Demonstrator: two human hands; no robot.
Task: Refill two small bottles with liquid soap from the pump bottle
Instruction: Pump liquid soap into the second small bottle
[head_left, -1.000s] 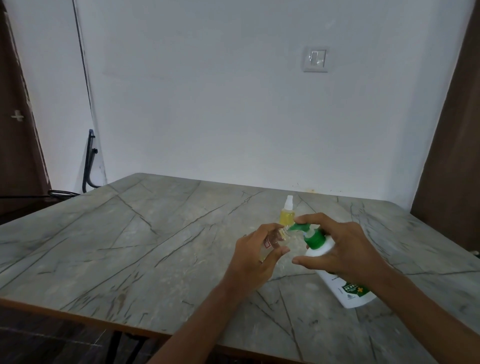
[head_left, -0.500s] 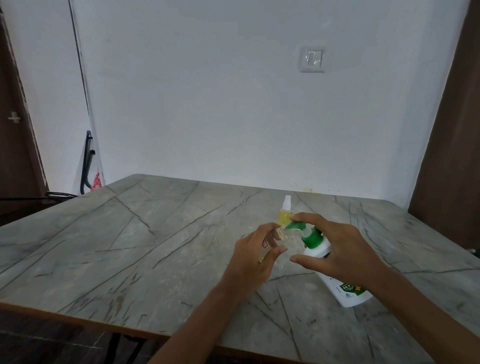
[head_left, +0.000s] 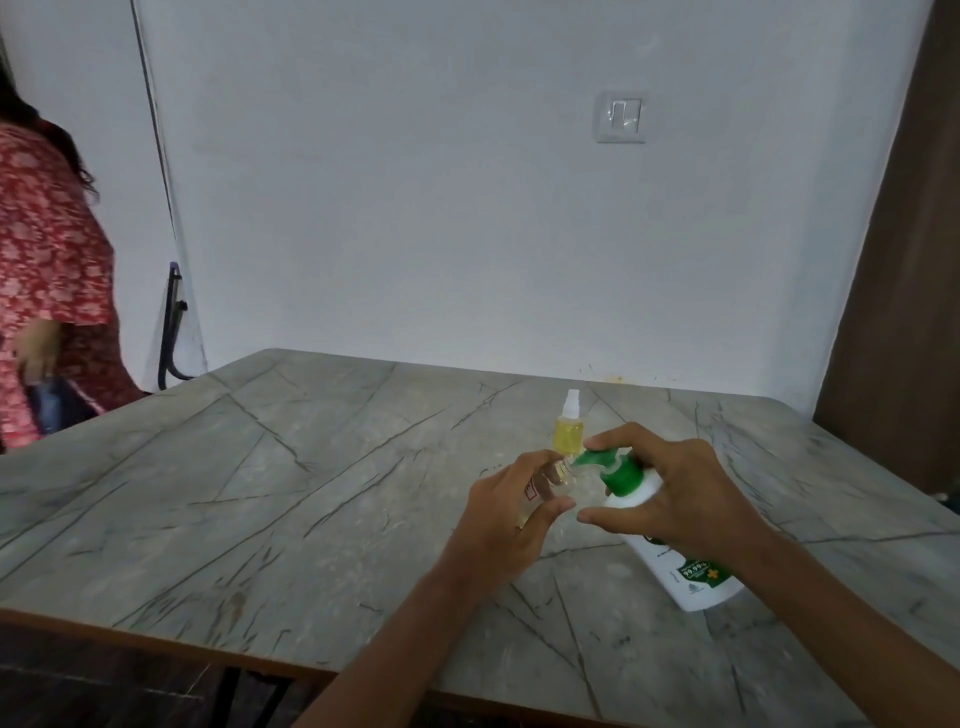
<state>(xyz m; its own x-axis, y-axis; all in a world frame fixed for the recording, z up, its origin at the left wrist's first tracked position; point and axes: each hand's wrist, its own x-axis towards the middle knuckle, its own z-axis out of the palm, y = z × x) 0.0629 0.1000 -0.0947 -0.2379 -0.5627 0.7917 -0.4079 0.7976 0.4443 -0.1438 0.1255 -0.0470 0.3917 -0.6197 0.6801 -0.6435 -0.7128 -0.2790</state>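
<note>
Here, above the table (head_left: 260, 493), our right hand (head_left: 675, 499) grips the tilted pump bottle (head_left: 675, 571), one finger on its green pump head (head_left: 602, 460). Our left hand (head_left: 504, 519) pinches the small bottle (head_left: 553, 474) at the spout. We should press slowly, mouth exactly under spout. The second small bottle (head_left: 568, 432), yellow inside, stands just behind. Fingers hide the mouth and soap level.

The table (head_left: 260, 493) had a matt, marble-patterned top. The pump bottle (head_left: 675, 582) was smooth white plastic, faintly glossy; the small bottle (head_left: 550, 477) and the spray bottle (head_left: 568, 435) looked clear plastic.
</note>
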